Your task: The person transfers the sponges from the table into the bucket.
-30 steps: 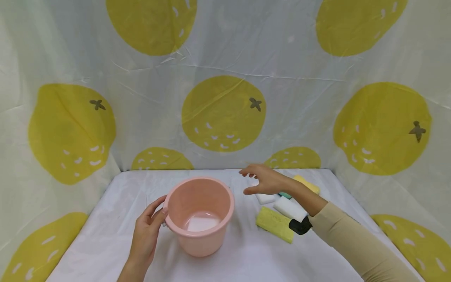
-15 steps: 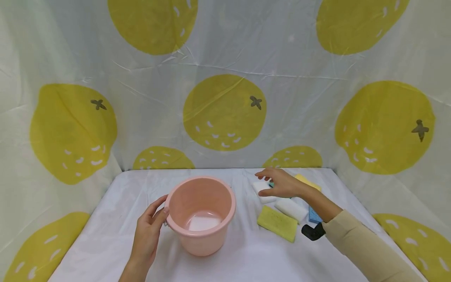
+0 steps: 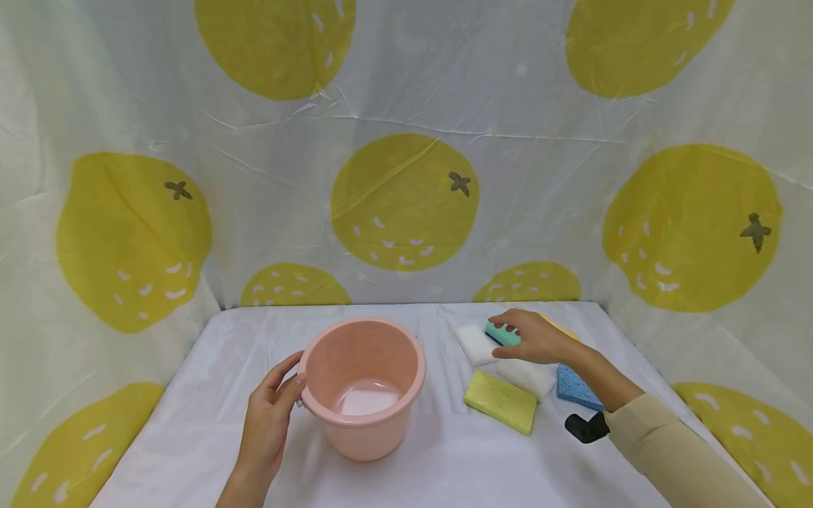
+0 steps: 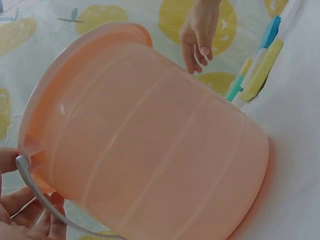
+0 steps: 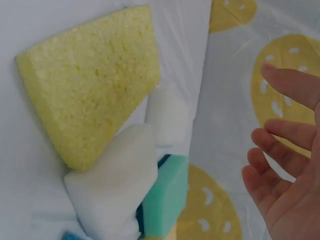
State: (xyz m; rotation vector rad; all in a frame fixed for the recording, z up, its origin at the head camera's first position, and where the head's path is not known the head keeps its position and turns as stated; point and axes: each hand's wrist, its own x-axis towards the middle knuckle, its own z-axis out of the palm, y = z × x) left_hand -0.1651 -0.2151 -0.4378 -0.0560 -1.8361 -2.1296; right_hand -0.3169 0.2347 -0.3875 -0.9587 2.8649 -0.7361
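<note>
Left hand resting with relaxed fingers on pink bucket rim, right hand spread over teal sponge, yellow sponge nearer.

The right hand hides most of the teal sponge.
</note>
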